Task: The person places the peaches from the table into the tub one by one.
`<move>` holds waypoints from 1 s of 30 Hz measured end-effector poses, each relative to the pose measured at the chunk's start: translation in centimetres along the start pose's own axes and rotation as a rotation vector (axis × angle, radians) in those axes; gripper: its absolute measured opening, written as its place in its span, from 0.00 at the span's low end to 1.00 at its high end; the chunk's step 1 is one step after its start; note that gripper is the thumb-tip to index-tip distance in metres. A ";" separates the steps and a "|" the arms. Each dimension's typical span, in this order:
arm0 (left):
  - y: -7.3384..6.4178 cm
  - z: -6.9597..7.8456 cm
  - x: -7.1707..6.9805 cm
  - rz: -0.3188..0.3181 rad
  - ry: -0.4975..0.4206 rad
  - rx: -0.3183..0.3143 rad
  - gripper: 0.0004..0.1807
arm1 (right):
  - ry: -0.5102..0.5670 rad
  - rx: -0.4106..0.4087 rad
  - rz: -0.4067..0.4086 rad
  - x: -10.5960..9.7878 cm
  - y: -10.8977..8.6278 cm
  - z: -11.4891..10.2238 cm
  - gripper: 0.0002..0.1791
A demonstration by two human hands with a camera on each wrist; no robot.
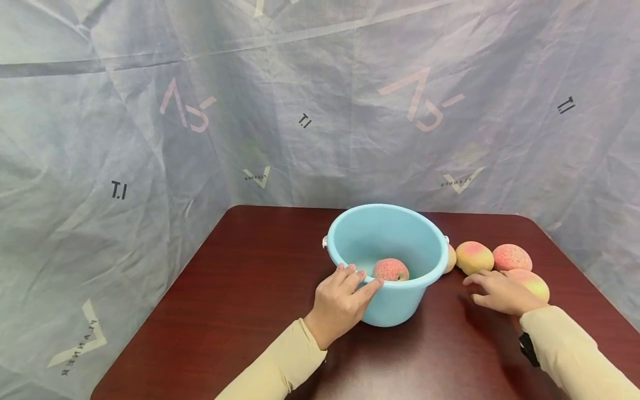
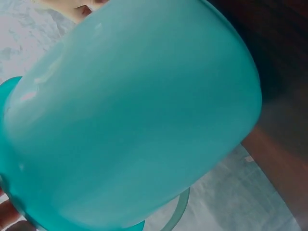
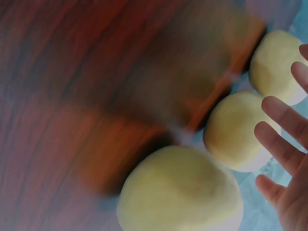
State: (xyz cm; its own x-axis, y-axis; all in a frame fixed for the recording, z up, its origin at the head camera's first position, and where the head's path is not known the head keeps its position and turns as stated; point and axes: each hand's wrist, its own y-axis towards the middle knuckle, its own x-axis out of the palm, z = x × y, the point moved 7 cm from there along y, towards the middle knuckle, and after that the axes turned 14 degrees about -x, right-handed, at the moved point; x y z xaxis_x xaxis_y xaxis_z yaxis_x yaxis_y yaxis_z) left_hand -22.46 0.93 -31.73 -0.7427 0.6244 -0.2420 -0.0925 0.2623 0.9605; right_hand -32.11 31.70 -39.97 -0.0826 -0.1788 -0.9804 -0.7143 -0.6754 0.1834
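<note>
My left hand point(image 1: 338, 304) grips the near left rim of a light blue bucket point(image 1: 392, 304), fingers hooked over the edge. The bucket's outer wall point(image 2: 139, 110) fills most of the left wrist view, with fingertips at its rim in the lower left corner. Inside the bucket lies a red speckled apple point(image 1: 390, 270). To the right, my right hand point(image 1: 506, 292) reaches over the table with fingers loosely spread and holds nothing. Near it are a yellow-pink peach point(image 1: 474, 257), another peach point(image 1: 535, 285) partly behind the hand, and a red speckled fruit point(image 1: 512, 258).
One more yellowish fruit point(image 1: 451, 259) shows partly behind the bucket's right side. Everything stands on a dark red-brown wooden table point(image 1: 240, 289). A grey printed sheet point(image 1: 310, 100) hangs behind and to both sides of the table.
</note>
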 end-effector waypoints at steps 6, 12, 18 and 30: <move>0.2 -0.1 -0.1 -0.025 -0.002 0.022 0.10 | -0.052 -0.008 -0.045 -0.3 -0.2 0.7 0.09; 0.3 -0.1 0.0 -0.032 -0.002 0.042 0.11 | -0.092 0.053 -0.085 -0.7 -1.4 2.1 0.11; 0.2 -0.2 -0.1 -0.027 -0.001 0.038 0.11 | -0.046 0.128 -0.084 -0.7 -2.6 3.8 0.16; 0.3 0.1 -0.1 -0.017 0.004 0.011 0.13 | 0.001 0.239 -0.030 0.2 -4.7 6.3 0.18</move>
State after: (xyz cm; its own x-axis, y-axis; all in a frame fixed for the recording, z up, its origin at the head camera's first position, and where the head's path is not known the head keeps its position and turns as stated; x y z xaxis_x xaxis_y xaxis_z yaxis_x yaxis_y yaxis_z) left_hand -22.35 0.96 -31.44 -0.7436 0.6169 -0.2580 -0.0982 0.2808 0.9547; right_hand -33.13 39.36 -41.47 -0.0584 -0.1625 -0.9850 -0.8606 -0.4918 0.1321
